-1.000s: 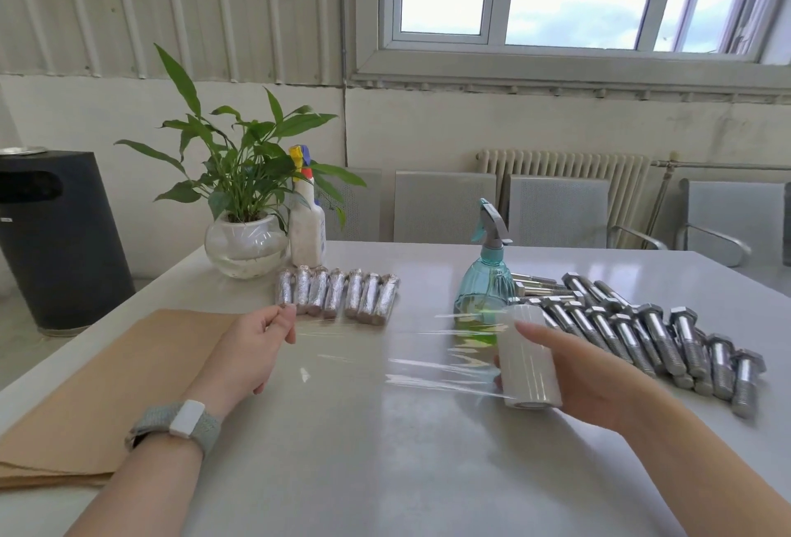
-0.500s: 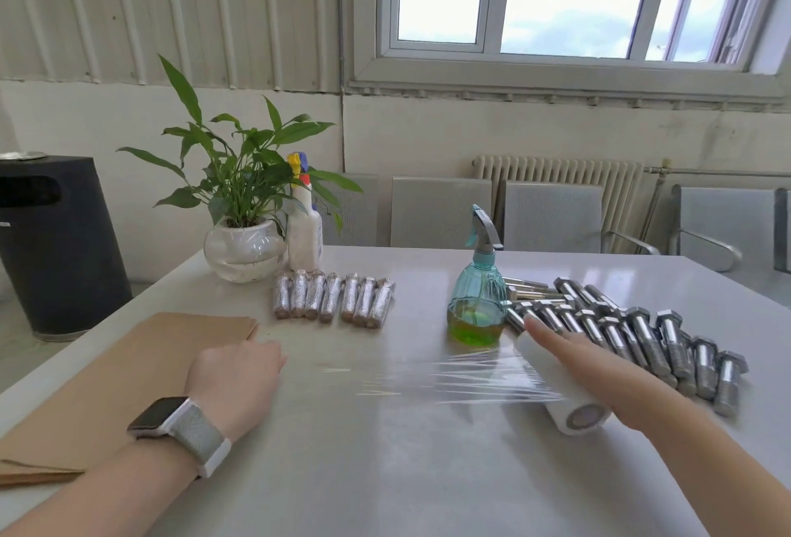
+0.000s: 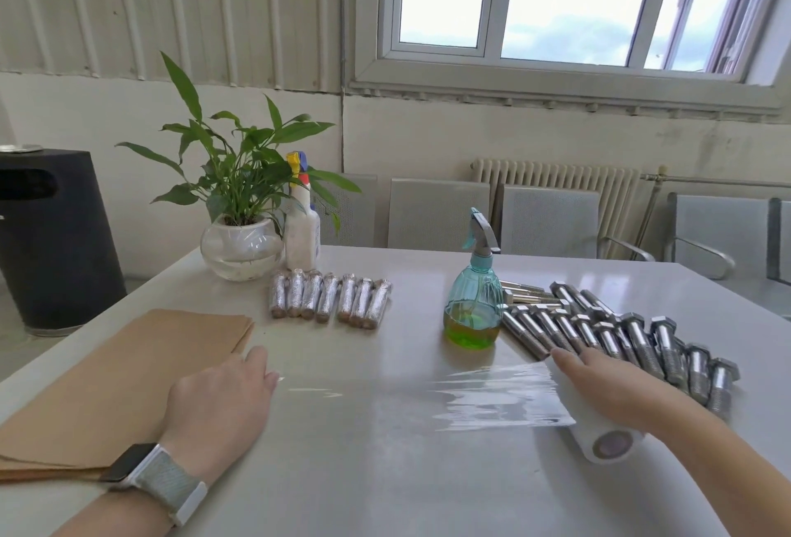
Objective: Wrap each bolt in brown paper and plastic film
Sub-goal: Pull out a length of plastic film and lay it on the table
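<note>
The left hand [image 3: 222, 404] lies knuckles up on the tabletop [image 3: 385, 485] at about 8 o'clock, fingers curled down onto the near end of a sheet of plastic film [image 3: 483, 395]; whether it pinches the film or only presses it I cannot tell; a watch [image 3: 154, 472] sits on that wrist. The right hand [image 3: 608, 391] at 4 o'clock rests on top of the film roll [image 3: 599, 438], fingers laid straight along it, palm down; the roll lies on its side on the tabletop, its open core facing the camera; the film stretches flat from the roll toward the left hand, wrinkled and shiny near the roll.

Bare bolts [image 3: 620, 339] lie in a loose row at 3 o'clock, just beyond the right hand, heads pointing away; seven wrapped bolts [image 3: 329, 297] lie side by side at about 11 o'clock, well apart from the bare ones. A stack of brown paper [image 3: 111, 378] lies at 9 o'clock, just beside the left hand. A teal spray bottle [image 3: 473, 305] with green liquid stands at 1 o'clock, touching or just beside the nearest bolts; a potted plant [image 3: 239, 202] in a glass bowl and a white bottle [image 3: 301, 232] stand at the far left of the tabletop.
</note>
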